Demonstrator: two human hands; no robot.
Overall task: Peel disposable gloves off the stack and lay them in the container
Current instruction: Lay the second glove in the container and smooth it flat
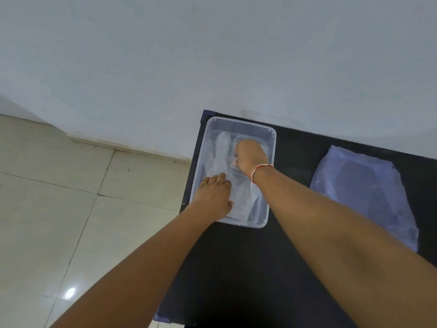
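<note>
Clear plastic container (269, 147) sits at the far left corner of the black table (236, 268), long axis running from the near edge toward the wall. A thin transparent glove (221, 159) lies inside it, lengthwise along that axis, finger end toward the far rim.

Left hand (214, 197): inside the container at its near left corner, palm down, fingers together and flat on the cuff end of the glove. It seems to be pressing, not gripping.

Right hand (250, 155): over the far right part of the container, fingers curled under and hidden; cannot tell whether it pinches film or is empty. Red-and-white band at its wrist.

Glove stack (364, 195): pale translucent pile toward the right edge of the table, well apart from the container, to the right of the right forearm.

Judgement: the right hand is nearer the stack, so the coming reach is its own, sideways to the right.
</note>
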